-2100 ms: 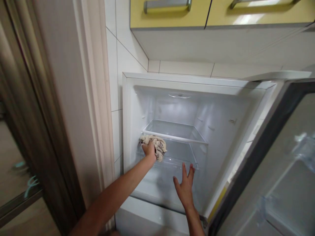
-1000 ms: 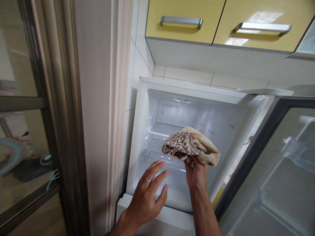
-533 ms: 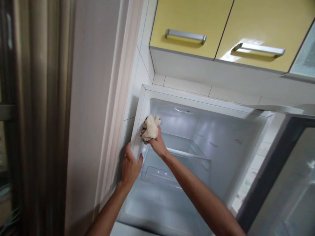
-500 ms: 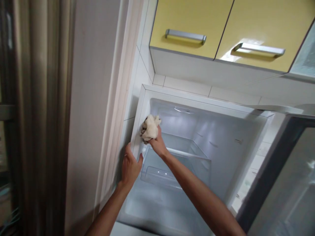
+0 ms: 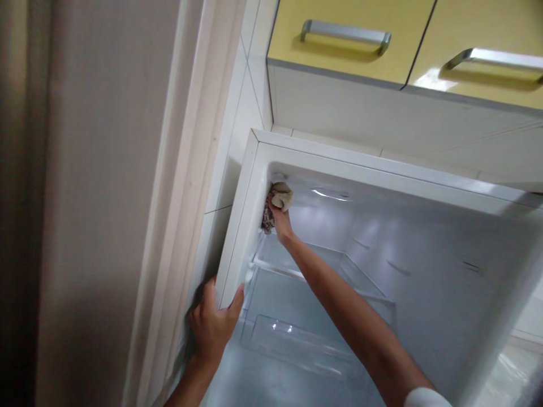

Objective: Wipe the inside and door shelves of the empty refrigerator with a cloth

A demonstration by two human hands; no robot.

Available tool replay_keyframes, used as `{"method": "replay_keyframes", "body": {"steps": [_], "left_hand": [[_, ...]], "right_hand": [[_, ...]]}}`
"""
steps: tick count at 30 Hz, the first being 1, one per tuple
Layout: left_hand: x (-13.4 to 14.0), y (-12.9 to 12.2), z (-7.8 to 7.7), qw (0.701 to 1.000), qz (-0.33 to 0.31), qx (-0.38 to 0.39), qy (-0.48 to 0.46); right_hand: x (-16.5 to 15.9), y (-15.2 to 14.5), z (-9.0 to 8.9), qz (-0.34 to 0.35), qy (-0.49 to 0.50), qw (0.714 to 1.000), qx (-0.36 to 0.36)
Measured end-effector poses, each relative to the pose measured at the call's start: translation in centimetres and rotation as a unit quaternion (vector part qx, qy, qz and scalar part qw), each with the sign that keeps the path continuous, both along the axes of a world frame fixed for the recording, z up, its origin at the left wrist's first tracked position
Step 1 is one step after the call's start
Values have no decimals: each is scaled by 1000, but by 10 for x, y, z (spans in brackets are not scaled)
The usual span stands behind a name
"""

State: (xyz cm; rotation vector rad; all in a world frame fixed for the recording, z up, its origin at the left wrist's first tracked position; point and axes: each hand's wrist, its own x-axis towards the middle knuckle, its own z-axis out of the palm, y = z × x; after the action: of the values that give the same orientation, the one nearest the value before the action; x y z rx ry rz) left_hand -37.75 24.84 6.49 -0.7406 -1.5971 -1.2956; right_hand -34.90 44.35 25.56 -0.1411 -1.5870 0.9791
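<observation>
My right hand (image 5: 281, 221) is closed around a crumpled cloth (image 5: 281, 196), beige with a dark patterned part. It reaches inside the open refrigerator (image 5: 241, 220), and the cloth is against the inner left wall near the top corner. My left hand (image 5: 214, 325) grips the refrigerator's left front edge, thumb on the inner side and fingers around the outside, partly hidden. Below my right hand are clear glass shelves (image 5: 292, 270) and a transparent drawer or tray (image 5: 297, 339). A light cover (image 5: 331, 194) shows in the ceiling of the compartment.
Yellow wall cabinets (image 5: 352, 62) with metal handles hang above the refrigerator. A pale door frame (image 5: 169, 186) stands close on the left, beside white wall tiles (image 5: 233, 164). Little space separates the refrigerator's side from that wall.
My right hand has moved the cloth from the front left edge deeper inside, toward the upper corner. My left hand stays at the edge. The view has come closer, and the open door has mostly left it.
</observation>
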Motion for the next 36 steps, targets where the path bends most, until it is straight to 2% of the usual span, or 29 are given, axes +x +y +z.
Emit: {"method": "replay_keyframes", "body": {"steps": [2,5,11,13,15,17,19,21,23,27,30,33,36], "left_hand": [[-1,-1,-1,1000,-7,2,-2],[-1,-2,-4,1000,-19,-6,-12],[-1,-5,-4,999,-30,-15,-12],[-1,-5,-3,999,-30,-16,-10],[-1,-5,-2,1000,-23,-18,-10],[-2,-5,-2,1000,-9,-22,-8],[-4,-5,-3,1000,1,-26,-2],[-6,-5,-4,1000,5,-30,5],[-7,-5,-5,1000,4,-28,11],[-7,-5,-5,1000,-3,-23,3],[-5,-4,-4,1000,-9,-26,-14],[-4,-5,-4,999,-19,-20,-17],[-3,-5,-3,1000,-16,-14,-16]], "right_hand": [[-15,30,8,-60,-2,998,-2],[-27,66,17,-149,-72,986,17],[-29,109,24,-189,-150,969,53],[-26,118,23,-223,-177,956,73],[-21,124,20,-298,-232,918,119],[-11,128,18,-387,-317,842,201],[2,130,19,-429,-385,768,279],[18,132,21,-441,-414,725,329],[36,137,24,-466,-422,699,340],[84,153,25,-561,-428,644,295],[131,164,20,-612,-419,629,234],[175,173,17,-673,-392,617,108],[198,182,17,-688,-383,616,19]]}}
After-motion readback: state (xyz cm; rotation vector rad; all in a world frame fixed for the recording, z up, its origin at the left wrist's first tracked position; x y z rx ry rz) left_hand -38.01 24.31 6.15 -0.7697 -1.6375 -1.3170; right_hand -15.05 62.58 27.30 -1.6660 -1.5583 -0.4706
